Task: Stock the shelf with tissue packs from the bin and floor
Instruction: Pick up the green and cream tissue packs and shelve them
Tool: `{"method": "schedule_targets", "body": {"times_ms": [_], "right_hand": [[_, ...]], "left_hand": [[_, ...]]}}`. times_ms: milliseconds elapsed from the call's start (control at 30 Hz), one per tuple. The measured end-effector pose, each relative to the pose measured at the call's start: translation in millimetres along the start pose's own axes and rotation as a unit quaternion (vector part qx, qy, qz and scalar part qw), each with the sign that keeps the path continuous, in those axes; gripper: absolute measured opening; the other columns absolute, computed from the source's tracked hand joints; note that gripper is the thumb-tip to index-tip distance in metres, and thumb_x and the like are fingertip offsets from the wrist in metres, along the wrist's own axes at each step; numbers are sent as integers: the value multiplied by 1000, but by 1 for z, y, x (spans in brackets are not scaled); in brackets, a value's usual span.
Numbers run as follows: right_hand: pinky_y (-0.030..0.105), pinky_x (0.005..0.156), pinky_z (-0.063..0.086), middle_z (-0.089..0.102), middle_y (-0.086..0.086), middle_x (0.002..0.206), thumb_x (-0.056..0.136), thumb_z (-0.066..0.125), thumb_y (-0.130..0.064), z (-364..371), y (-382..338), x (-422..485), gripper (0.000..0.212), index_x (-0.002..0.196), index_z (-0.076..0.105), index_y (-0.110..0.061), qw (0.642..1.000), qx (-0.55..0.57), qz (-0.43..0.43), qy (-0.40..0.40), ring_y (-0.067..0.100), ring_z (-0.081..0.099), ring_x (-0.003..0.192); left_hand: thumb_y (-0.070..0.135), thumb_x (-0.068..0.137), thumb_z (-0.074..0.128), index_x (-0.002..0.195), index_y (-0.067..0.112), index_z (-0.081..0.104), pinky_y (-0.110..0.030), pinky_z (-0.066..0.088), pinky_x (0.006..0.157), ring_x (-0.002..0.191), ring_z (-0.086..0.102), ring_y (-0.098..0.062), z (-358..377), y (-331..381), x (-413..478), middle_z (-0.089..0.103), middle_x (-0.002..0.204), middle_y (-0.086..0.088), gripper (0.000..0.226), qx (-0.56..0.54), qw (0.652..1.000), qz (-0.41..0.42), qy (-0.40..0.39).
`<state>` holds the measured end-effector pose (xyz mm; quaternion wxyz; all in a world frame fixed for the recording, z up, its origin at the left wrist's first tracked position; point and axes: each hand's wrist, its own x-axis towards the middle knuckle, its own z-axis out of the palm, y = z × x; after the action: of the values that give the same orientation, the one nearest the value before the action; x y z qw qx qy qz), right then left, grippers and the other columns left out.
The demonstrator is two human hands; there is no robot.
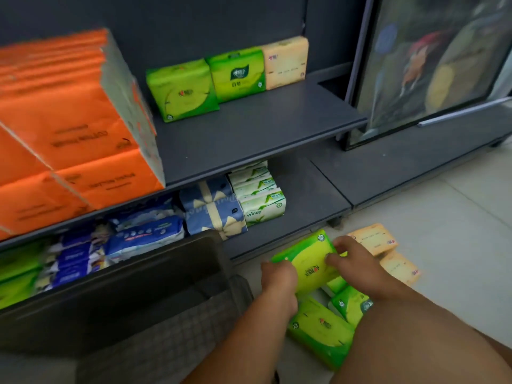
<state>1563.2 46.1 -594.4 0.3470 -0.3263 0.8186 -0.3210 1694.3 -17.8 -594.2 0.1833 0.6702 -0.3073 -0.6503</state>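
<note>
Hands hold one green tissue pack (307,259) low over the tiled floor (443,231): the left hand (278,275) curls its fingers round the pack's left end, and the right hand (357,261) pinches its right edge from above. Beneath it, loose green packs (318,328) lie on the floor, with two beige packs (374,238) just beyond the right hand and the dark bin (155,275) to the left. On the middle shelf (249,126), two shelved green packs (181,90) and one shelved beige pack (285,63) stand upright in a row near the back.
</note>
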Motion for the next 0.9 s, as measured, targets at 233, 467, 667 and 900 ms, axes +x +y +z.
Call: {"method": "schedule_targets", "body": {"times_ms": [233,467,667,900], "right_hand": [[32,69,42,61,-4,98,89,67,-11,-47,-64,-51,17,100,57,-18,993,76,-64,57,15,56,78],[32,81,49,58,-4,113,87,71,-7,-67,-121,-78,40,118,50,-21,974,133,-160,91,8,60,88],[20,75,54,55,-9,108,87,69,1,-62,-165,-73,72,134,34,-41,951,156,-261,61,-4,63,84],[33,84,58,55,-7,117,89,69,-1,-31,-207,-28,60,131,40,-33,934,149,-324,33,18,66,102]], "left_hand": [[-3,89,43,104,20,60,-28,48,69,77,59,-17,-25,23,-66,65,98,-4,32,-14,990,123,-74],[9,75,42,135,31,50,-38,51,98,114,58,-20,-46,51,-115,53,126,2,64,13,943,324,-68],[-12,89,42,151,25,33,-11,42,95,117,47,-7,-69,88,-141,38,126,7,73,10,879,476,5],[-13,86,46,155,22,23,-19,33,106,135,35,-12,-86,119,-106,30,147,2,80,20,852,517,73]]}}
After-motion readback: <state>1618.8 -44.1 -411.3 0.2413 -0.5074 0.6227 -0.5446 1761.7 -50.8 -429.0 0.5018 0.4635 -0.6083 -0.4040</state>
